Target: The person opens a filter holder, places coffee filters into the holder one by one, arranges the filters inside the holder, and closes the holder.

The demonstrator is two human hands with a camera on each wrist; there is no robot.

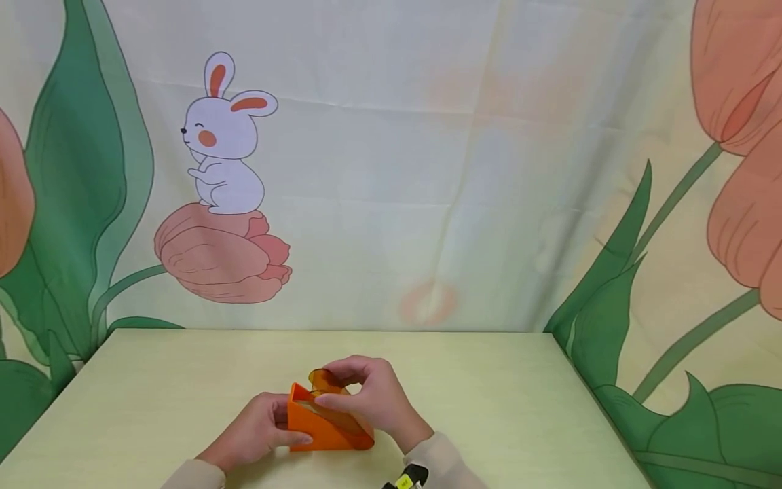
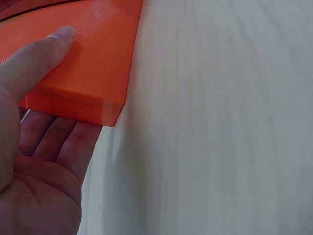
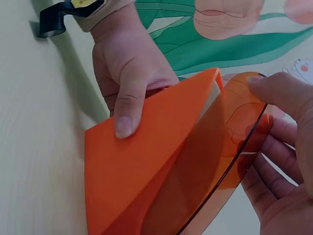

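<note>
An orange wedge-shaped box (image 1: 320, 431) stands on the table with its sloping side up. Its hinged, see-through amber lid (image 3: 210, 161) is swung partly away from the opening. My left hand (image 1: 253, 428) grips the box's left end, thumb on the near side wall and fingers behind, as the left wrist view shows around the box corner (image 2: 98, 58). With thumb and fingers my right hand (image 1: 375, 397) pinches the rounded upper end of the lid. Something pale (image 3: 210, 104) shows inside the box just under its rim; most of the inside is hidden.
The pale wood-grain table (image 1: 489, 407) reaches back to a hanging cloth (image 1: 366, 170) printed with a rabbit and tulips. A black strap piece with a yellow label (image 1: 408, 477) sits by my right wrist.
</note>
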